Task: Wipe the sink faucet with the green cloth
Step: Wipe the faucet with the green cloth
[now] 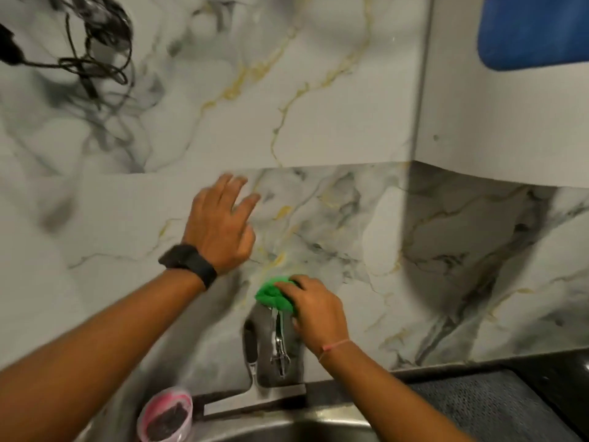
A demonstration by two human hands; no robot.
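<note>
At the far left, a tangle of dark cords (95,55) hangs against the marble wall (255,90). Near the bottom left edge of the sink (318,425) stands a small pink tub (165,413) with something dark inside. The left arm reaches up and forward from the near left, a black wristband (188,261) on the wrist. The left hand (220,228) is raised in front of the wall, palm away from the camera, fingers spread loosely and holding nothing; motion blur hides whether the fingertips touch the wall. To its right and nearer, the green cloth (274,293) sits bunched over the top of the faucet (279,346), which rises from the far edge of the sink. The right hand (315,309) comes in from the near right, a thin pink thread on its wrist, fingers curled over the cloth and pressing it on the faucet top. Further right lies a dark mesh mat (497,406), and a blue object (535,30) hangs at the far upper right.
</note>
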